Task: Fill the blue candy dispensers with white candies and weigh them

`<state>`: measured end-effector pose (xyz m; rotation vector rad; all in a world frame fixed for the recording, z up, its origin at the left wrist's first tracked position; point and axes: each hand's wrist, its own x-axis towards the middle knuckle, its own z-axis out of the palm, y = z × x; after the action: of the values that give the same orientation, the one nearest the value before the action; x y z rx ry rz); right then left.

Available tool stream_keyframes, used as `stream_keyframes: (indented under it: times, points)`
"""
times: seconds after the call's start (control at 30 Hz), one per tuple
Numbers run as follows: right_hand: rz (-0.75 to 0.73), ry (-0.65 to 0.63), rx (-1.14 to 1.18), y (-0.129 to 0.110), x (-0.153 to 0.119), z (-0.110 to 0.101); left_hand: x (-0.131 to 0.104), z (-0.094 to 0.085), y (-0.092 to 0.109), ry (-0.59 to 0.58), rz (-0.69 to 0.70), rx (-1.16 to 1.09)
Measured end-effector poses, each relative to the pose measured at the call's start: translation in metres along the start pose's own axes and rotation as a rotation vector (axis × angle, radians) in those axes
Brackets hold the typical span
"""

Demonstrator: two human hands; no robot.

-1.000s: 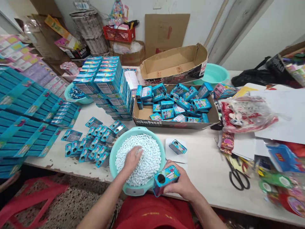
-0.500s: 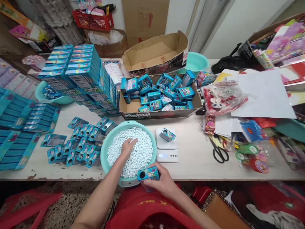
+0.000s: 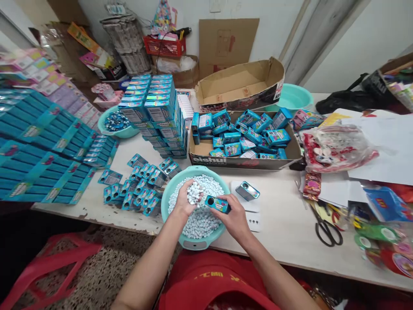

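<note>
Here, the left hand (image 3: 184, 201), cupped, holds white pieces (image 3: 194, 192) above the basin (image 3: 197, 244); the right hand (image 3: 235, 216) grips a blue box (image 3: 218, 204) over its three o'clock side. A filled carton (image 3: 245, 162) stands at one o'clock from the basin.

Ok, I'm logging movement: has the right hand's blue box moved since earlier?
Yes. Against the basin, the blue box in the right hand has moved away from the person, from the near-right rim to over the basin's right side.
</note>
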<state>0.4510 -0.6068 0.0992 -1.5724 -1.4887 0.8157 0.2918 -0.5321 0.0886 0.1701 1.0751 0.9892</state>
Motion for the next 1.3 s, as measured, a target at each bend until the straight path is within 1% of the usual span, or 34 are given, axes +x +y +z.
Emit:
stream_keyframes:
  times: [0.1, 0.17, 0.23, 0.33, 0.47, 0.63, 0.8, 1.07, 1.2, 1.3]
  points:
    - [-0.06, -0.034, -0.092, -0.006, 0.006, 0.016, -0.019, 0.016, 0.004, -0.028, 0.167, -0.059]
    - [-0.074, -0.043, -0.131, -0.009, 0.007, 0.023, -0.025, 0.023, 0.004, -0.016, 0.281, -0.038]
    - [-0.075, -0.031, -0.159, -0.01, 0.008, 0.027, -0.026, 0.024, 0.003, -0.005, 0.345, -0.021]
    - [-0.061, -0.009, -0.183, -0.01, 0.009, 0.027, -0.023, 0.023, 0.001, -0.011, 0.4, -0.022]
    - [-0.048, -0.003, -0.196, -0.01, 0.009, 0.025, -0.021, 0.023, -0.001, -0.024, 0.417, 0.004]
    - [-0.044, -0.006, -0.222, -0.012, 0.01, 0.023, -0.021, 0.028, -0.003, -0.04, 0.424, 0.065]
    - [-0.055, -0.016, -0.222, -0.01, 0.012, 0.021, -0.019, 0.033, -0.003, -0.048, 0.468, 0.136]
    - [0.011, -0.014, -0.19, -0.008, 0.011, 0.018, -0.016, 0.036, -0.006, -0.093, 0.452, 0.14]
    - [0.036, -0.012, -0.192, -0.008, 0.011, 0.018, -0.014, 0.036, -0.009, -0.084, 0.474, 0.183]
    - [0.04, 0.004, -0.181, -0.01, 0.011, 0.018, -0.013, 0.037, -0.01, -0.1, 0.478, 0.197]
